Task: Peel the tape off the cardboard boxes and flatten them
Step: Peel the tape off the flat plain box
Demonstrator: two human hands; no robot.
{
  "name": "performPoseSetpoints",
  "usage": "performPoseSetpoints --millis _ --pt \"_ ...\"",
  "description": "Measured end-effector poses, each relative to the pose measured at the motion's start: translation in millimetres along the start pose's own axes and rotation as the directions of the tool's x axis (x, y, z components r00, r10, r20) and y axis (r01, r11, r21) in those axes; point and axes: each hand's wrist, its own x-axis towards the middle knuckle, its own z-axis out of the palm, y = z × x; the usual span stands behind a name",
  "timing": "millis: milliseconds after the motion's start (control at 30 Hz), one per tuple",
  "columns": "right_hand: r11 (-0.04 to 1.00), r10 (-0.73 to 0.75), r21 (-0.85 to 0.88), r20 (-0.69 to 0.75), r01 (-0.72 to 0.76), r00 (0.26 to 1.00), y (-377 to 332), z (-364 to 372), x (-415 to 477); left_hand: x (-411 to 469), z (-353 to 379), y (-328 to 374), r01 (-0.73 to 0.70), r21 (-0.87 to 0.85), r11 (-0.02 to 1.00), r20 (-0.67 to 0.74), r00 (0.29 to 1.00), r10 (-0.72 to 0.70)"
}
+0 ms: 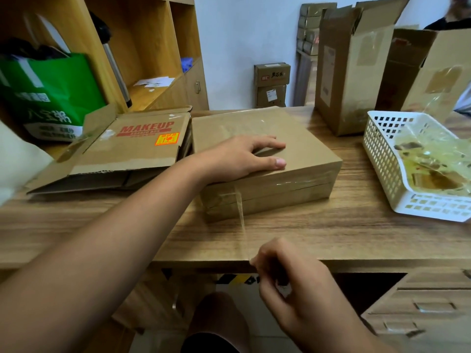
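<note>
Sealed cardboard box [308, 146] lies flat at desk [331, 233] centre. Left hand [242, 159] rests on lid, fingers spread and pressing; judged an anchor against pull. Right hand [293, 281], at 6 o'clock from box, pinches clear tape strip [240, 217], which runs taut from near side of box. White basket [377, 159] at 3 o'clock holds crumpled tape, within reach for discards. Flattened MAKEUP box [137, 146] at 9 o'clock. Opened upright boxes [351, 80] at 1 o'clock.

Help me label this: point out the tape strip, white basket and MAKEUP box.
tape strip [243, 225], head view, taut middle.
white basket [382, 161], head view, left wall.
MAKEUP box [142, 146], head view, printed top.
</note>
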Motion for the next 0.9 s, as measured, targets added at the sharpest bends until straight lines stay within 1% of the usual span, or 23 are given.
performPoseSetpoints --millis 67,133,233,300,367,467,567,633,700,767,833,900 --pt "1.000 -0.001 0.023 -0.063 0.003 0.998 1 -5 5 1 2 -1 -0.007 -0.011 1.000 -0.037 0.999 0.006" --pt "1.000 0.015 -0.004 -0.139 -0.016 0.990 2 -10 12 2 2 -3 -0.011 -0.027 1.000 -0.060 0.998 0.009" --pt "0.994 0.090 -0.035 -0.228 -0.101 0.969 6 -15 24 3 2 -4 -0.021 -0.051 0.998 -0.073 0.997 0.017" --pt "0.983 0.145 -0.073 -0.256 -0.169 0.956 9 -16 34 3 2 -5 -0.020 -0.055 0.998 -0.074 0.997 0.016" --pt "0.971 0.148 -0.146 -0.264 -0.192 0.953 10 -16 44 3 2 -4 -0.020 -0.058 0.998 -0.075 0.997 0.016" --pt "0.943 0.127 -0.271 -0.242 -0.193 0.962 9 -16 55 3 2 -5 -0.026 -0.053 0.998 -0.085 0.996 0.021" --pt "0.925 0.134 -0.332 -0.171 -0.185 0.976 6 -18 57 4 3 -5 -0.019 -0.048 0.999 -0.086 0.996 0.014" --pt "0.935 0.136 -0.317 -0.088 -0.157 0.987 -1 -17 50 4 5 -5 -0.004 -0.051 0.999 -0.094 0.996 -0.001" --pt "0.945 0.118 -0.309 0.026 -0.105 0.993 -10 -9 36 5 5 -4 0.009 -0.054 0.999 -0.104 0.994 -0.014" --pt "0.929 0.055 -0.369 0.111 -0.010 0.992 -22 3 21 5 5 -3 0.019 -0.049 0.999 -0.108 0.994 -0.024" --pt "0.910 -0.028 -0.410 0.079 0.058 0.996 -27 10 10 5 5 -2 0.024 -0.040 0.999 -0.106 0.994 -0.028" --pt "0.923 -0.045 -0.382 0.014 0.047 0.999 -23 8 9 5 5 -1 0.026 -0.033 0.999 -0.108 0.994 -0.029"
